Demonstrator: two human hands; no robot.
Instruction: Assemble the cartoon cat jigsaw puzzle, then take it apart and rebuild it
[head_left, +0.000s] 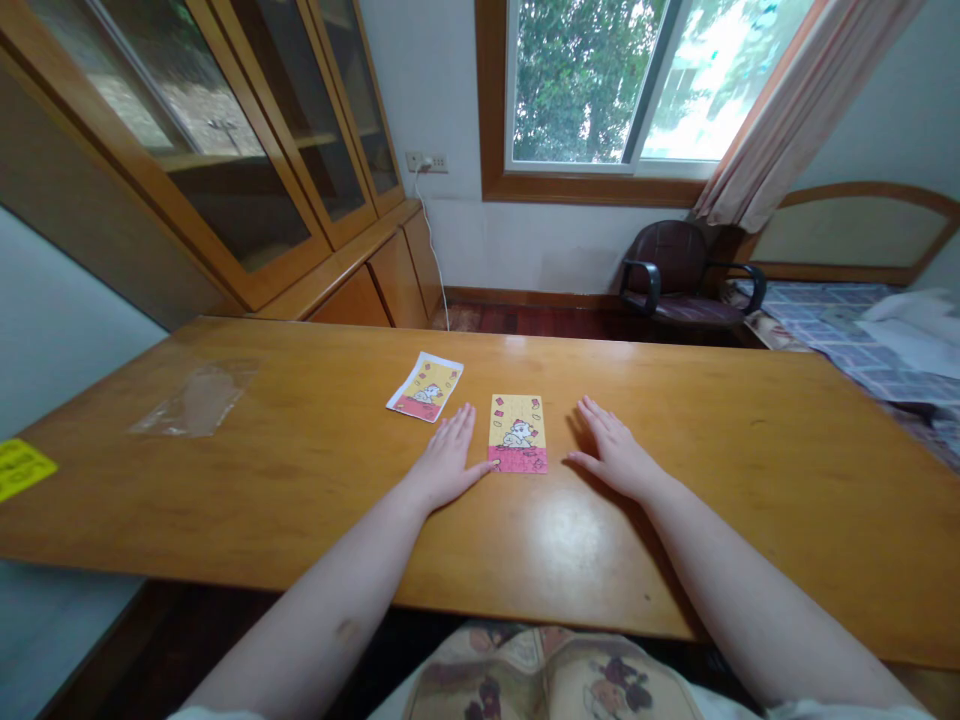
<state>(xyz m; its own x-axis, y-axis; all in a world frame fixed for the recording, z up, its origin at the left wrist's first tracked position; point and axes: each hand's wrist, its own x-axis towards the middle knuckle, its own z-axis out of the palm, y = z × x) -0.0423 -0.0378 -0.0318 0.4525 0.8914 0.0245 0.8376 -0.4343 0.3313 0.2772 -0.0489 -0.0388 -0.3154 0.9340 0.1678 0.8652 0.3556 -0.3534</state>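
A small rectangular puzzle lies flat near the middle of the wooden table, between the two hands, its long sides running from near to far. Its picture shows a white cartoon animal against yellow, with small red shapes above and a pink band along the near edge; faint seams run across it. The left hand is palm down just left of the puzzle, its four fingers fairly close together and pointing to the far side, the thumb spread wide to the right so that its tip reaches the near left corner of the puzzle, apparently touching it; the hand grips nothing. The right hand is to the right of the puzzle and apart from it, palm down, fingers nearly together and angled far and left, the thumb held out wide towards the puzzle; it too holds nothing, and whether its palm rests on the wood I cannot tell. Just beyond the left fingertips, farther and to the left of the puzzle, a white-edged card with a similar picture lies tilted on the table. Farther left is a clear plastic bag, lying flat, and at the left edge of the view there is a yellow label with dark print. Past the far edge of the table, a dark chair stands to the right, below the window.
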